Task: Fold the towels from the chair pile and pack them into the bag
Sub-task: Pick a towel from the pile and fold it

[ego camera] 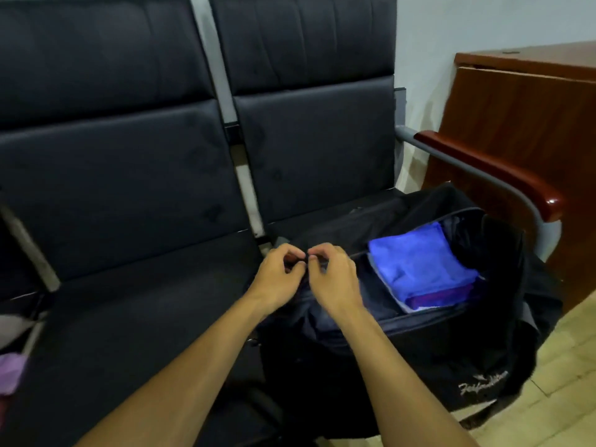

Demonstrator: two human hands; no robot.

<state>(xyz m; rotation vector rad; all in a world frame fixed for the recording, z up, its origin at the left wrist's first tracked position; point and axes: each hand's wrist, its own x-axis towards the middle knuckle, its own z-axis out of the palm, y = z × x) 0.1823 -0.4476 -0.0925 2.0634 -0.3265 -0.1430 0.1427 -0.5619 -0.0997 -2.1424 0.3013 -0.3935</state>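
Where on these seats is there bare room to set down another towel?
The left seat is bare between the purple cloth at its far left and the bag. The right seat is crowded: the bag fills it, both hands at its zip.

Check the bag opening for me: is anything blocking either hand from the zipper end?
Nothing visible. Left hand and right hand already pinch at the bag opening's left end; the folded blue towel lies farther right, inside.

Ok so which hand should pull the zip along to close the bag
Probably the right hand. Both hands pinch at the zip end of the bag, but the opening with the blue towel runs off to the right, so it can pull that way while the left hand holds the end.
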